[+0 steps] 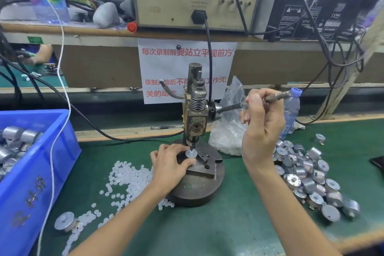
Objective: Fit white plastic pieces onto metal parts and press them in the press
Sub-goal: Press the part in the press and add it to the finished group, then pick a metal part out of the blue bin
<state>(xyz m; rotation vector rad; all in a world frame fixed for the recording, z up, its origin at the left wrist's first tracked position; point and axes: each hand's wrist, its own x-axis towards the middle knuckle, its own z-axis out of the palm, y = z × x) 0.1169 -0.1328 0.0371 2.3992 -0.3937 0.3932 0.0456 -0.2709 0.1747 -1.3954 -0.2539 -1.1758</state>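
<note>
While metal part (191, 153) sits under press (195, 110) ram, your left hand (170, 164) pinches its rim; your right hand (261, 124) grips lever (276, 96) at 2 o'clock. White plastic pieces (126, 174) strewn on desk (207, 230) at 8 o'clock, metal parts pile (307, 170) at 3 o'clock.

The press (195, 110) stood at the centre of the frame on its round base (207, 191). A metal part (191, 153) sat on the base under the ram, gripped from the left by the left hand (172, 164). The right hand (261, 122) held the lever (274, 96) jutting to the press's right. Plastic pieces (124, 174) lay left of the base, with a crate (31, 172) at the left edge. A pile of metal parts (307, 172) lay at the right, with a bag (228, 131) and a bottle (291, 110) behind it.
</note>
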